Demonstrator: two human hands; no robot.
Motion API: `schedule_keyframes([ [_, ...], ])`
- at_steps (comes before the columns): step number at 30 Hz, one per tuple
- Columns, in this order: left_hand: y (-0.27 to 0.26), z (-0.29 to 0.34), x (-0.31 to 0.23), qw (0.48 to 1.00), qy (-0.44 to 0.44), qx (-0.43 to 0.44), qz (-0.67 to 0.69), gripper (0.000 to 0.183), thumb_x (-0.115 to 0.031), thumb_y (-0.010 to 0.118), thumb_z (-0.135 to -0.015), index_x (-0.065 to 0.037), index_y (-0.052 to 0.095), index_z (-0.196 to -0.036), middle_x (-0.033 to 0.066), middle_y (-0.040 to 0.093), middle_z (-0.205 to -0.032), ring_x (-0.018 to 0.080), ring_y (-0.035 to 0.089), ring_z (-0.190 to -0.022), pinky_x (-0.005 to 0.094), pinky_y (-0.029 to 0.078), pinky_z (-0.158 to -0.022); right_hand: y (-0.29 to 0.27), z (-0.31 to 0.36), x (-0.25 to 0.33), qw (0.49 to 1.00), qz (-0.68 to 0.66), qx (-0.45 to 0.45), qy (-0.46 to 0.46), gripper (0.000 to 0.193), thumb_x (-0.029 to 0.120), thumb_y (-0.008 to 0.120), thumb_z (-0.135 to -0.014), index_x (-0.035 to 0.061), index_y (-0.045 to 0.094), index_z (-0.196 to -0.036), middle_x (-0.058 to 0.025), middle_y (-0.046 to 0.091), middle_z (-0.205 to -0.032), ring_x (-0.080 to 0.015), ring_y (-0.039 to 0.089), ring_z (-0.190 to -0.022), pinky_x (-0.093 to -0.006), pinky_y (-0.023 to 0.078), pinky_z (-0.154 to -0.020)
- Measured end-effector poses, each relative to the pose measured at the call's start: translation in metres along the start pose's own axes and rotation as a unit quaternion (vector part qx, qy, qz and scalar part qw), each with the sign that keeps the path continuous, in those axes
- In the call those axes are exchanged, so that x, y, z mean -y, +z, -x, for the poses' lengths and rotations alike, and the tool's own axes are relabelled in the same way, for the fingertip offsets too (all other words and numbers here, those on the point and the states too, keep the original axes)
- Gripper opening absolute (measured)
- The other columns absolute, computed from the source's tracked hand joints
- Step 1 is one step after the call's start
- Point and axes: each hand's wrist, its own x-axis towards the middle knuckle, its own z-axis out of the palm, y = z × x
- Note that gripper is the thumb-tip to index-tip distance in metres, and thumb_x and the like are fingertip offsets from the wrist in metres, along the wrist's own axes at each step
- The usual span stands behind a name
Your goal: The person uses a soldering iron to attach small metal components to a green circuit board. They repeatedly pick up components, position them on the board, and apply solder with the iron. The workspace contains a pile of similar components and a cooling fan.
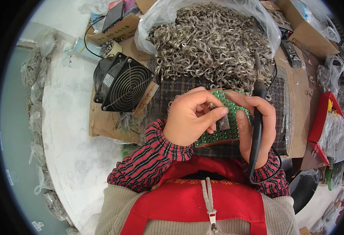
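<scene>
Green circuit boards point(234, 105) covered in small parts lie on a dark plaid cloth point(172, 94) in front of me. Over their left part is my left hand point(193, 115), thumb and forefinger pinched together. A tiny silvery piece shows at those fingers, too small to name. Just below the fingertips a flat greyish metal piece point(224, 123) rests on the board. My right hand point(260, 121) holds a black-handled soldering iron point(259, 92), its metal tip pointing away from me toward the pile. The right thumb and forefinger are apart, near the board's right side.
A large heap of looped, silvery wire bundles point(211, 43) fills a clear plastic bag point(146, 33) at the back. To the left stands a black fan point(127, 84) with a wire grille. A red box point(321, 121) with plastic bags sits at right. Cardboard boxes point(119, 29) stand behind.
</scene>
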Motion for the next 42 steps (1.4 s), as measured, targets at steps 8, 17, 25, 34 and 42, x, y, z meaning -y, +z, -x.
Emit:
schedule_keyframes([
  [8, 0.003, 0.006, 0.008, 0.999, -0.004, 0.004, -0.045, 0.008, -0.002, 0.069, -0.096, 0.005, 0.066, -0.098, 0.0052, 0.055, -0.092, 0.0088, 0.062, -0.064, 0.0218, 0.050, -0.053, 0.009, 0.008, -0.005, 0.996, 0.005, -0.071, 0.061, 0.037, -0.006, 0.075, -0.087, 0.0012, 0.055, -0.118, -0.0084, 0.071, -0.093, -0.0213, 0.068, -0.085, -0.0321, 0.054, -0.080],
  [17, -0.007, 0.009, 0.027, 0.982, -0.032, 0.013, -0.186, 0.011, -0.007, 0.072, -0.094, 0.000, 0.065, -0.088, 0.0025, 0.058, -0.080, 0.0073, 0.057, -0.059, 0.0248, 0.043, -0.051, -0.002, 0.024, -0.012, 0.994, 0.100, -0.041, 0.006, 0.032, -0.005, 0.077, -0.085, 0.0030, 0.059, -0.110, -0.0087, 0.070, -0.093, -0.0251, 0.069, -0.086, -0.0345, 0.054, -0.078],
  [25, -0.006, 0.008, 0.033, 0.967, -0.055, 0.007, -0.250, 0.014, -0.010, 0.075, -0.089, -0.001, 0.065, -0.085, 0.0046, 0.059, -0.075, 0.0091, 0.055, -0.058, 0.0280, 0.041, -0.053, 0.002, 0.033, -0.013, 0.998, 0.014, -0.041, 0.040, 0.036, -0.004, 0.076, -0.084, 0.0016, 0.061, -0.116, -0.0147, 0.073, -0.109, -0.0320, 0.071, -0.096, -0.0378, 0.055, -0.087],
  [34, -0.033, 0.068, 0.013, 0.950, -0.070, 0.030, -0.303, 0.008, -0.009, 0.071, -0.090, -0.003, 0.067, -0.092, 0.0091, 0.058, -0.082, 0.0207, 0.060, -0.062, 0.0333, 0.048, -0.059, -0.011, 0.057, 0.008, 0.990, -0.015, 0.133, 0.048, 0.062, 0.058, 0.064, -0.092, 0.0062, 0.066, -0.126, -0.0127, 0.057, -0.088, -0.0328, 0.060, -0.078, -0.0421, 0.049, -0.068],
  [42, -0.023, 0.087, 0.045, 0.929, -0.025, -0.067, -0.363, 0.006, -0.010, 0.071, -0.091, -0.006, 0.067, -0.091, 0.0081, 0.059, -0.083, 0.0247, 0.062, -0.063, 0.0355, 0.048, -0.057, 0.004, 0.070, 0.003, 0.989, -0.044, 0.140, -0.030, 0.023, 0.004, 0.072, -0.070, 0.0096, 0.070, -0.093, -0.0050, 0.052, -0.067, -0.0250, 0.054, -0.053, -0.0370, 0.045, -0.049],
])
